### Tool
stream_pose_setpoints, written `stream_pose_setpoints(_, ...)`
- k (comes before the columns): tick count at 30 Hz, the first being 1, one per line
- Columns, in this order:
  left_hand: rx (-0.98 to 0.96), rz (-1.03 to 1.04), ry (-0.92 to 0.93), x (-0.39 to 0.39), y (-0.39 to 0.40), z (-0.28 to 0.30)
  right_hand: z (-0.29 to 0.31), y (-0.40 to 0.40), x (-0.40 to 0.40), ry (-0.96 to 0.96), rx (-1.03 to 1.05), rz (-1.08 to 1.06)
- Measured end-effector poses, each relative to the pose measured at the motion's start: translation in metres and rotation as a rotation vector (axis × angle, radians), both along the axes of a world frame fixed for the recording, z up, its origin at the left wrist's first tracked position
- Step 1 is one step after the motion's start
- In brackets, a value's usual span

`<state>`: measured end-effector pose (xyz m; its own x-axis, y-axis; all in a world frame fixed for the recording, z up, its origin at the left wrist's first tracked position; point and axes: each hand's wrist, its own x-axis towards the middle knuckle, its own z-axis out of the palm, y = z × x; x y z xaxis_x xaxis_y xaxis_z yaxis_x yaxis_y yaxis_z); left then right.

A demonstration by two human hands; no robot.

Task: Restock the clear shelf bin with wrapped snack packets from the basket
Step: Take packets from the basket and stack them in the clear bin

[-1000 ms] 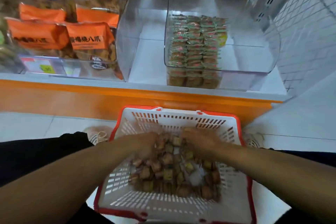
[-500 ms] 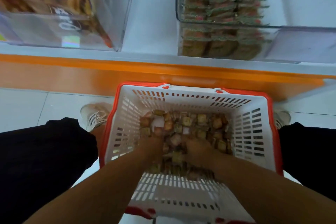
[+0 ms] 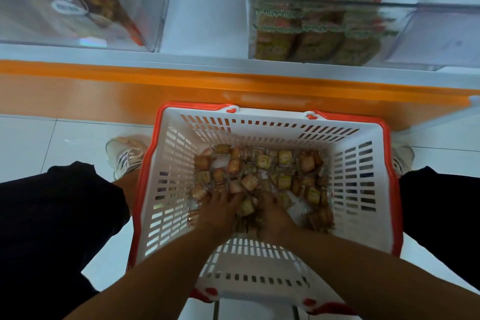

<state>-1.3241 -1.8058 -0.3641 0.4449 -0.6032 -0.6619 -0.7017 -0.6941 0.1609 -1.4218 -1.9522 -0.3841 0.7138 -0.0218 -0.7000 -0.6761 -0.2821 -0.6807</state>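
Packets (image 3: 262, 176) in basket (image 3: 363, 189) before shelf (image 3: 207, 21)

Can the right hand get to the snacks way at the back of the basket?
Probably yes. The right hand is already down among the snacks, beside the left hand. The basket is open on top, and nothing lies between the hand and the back packets except more loose packets.

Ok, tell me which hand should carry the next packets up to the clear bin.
Right, probably. Both hands are buried in the packets in the basket, but the right hand sits nearer the clear bin up on the right; the left hand would reach across.
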Motion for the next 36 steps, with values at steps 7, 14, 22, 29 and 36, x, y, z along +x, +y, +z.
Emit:
stream_pose_setpoints(7, -0.117, 0.279, 0.338, 0.011, -0.012, -0.002, 0.013, -0.011, 0.010, 0.258, 0.236, -0.172)
stream_pose_setpoints(14, -0.182, 0.888, 0.909, 0.030, -0.021, 0.012, 0.021, -0.026, 0.034, 0.465, 0.538, -0.354)
stream_pose_setpoints(22, -0.258, 1.382, 1.224, 0.042, -0.034, 0.040, 0.052, -0.045, 0.052, 0.453, 0.680, -0.396)
stream_pose_setpoints(29, -0.432, 1.369, 1.193, 0.058, -0.041, 0.070, 0.122, -0.046, 0.079, 0.277, 0.479, -0.225)
stream_pose_setpoints(36, -0.580, 1.206, 1.366, 0.083, -0.058, 0.152, 0.227, -0.054, 0.089, 0.004, 0.302, -0.233)
